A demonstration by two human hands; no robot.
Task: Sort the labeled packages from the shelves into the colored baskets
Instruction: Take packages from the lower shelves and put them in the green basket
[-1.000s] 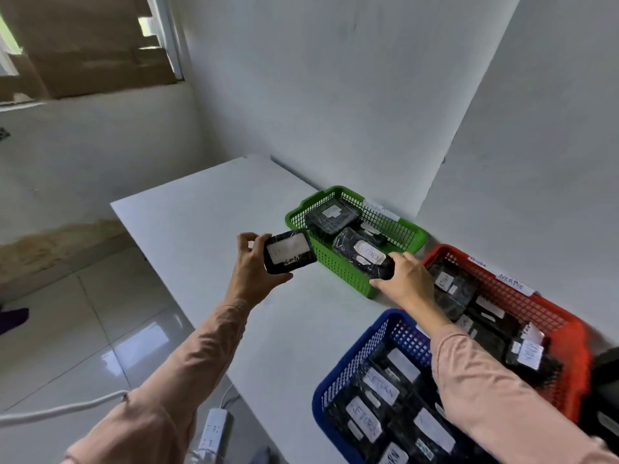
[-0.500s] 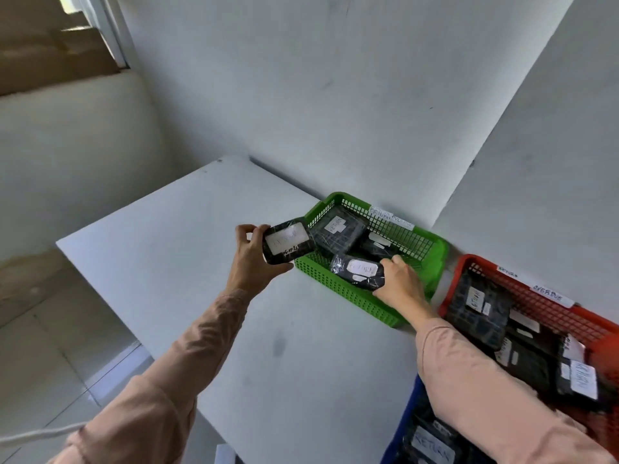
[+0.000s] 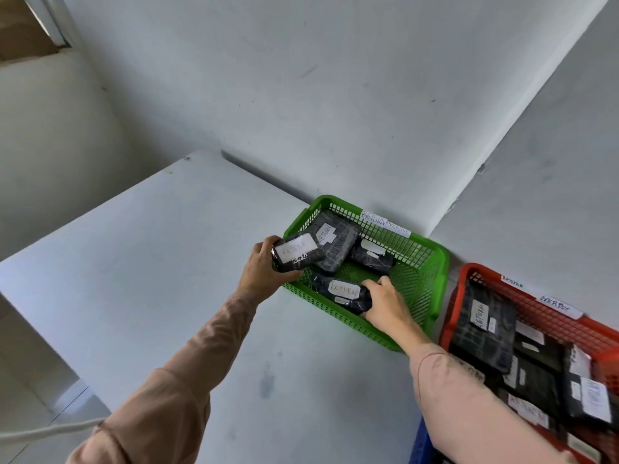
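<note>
RETURN package (image 3: 345,293) lies low in the green basket (image 3: 432,262), at its near wall, gripped by the right hand (image 3: 385,306). The left hand (image 3: 264,269) clutches a second package (image 3: 298,252) over the left rim. The green basket sits at the far edge of the tabletop (image 3: 167,262). Risk: the second package clips the rim on release and lands outside.

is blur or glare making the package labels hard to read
Head view: the package in the left hand has a faint, smeared label; the green basket's tag reads clearly; labels in the red basket blur toward the frame edge; little glare.
</note>
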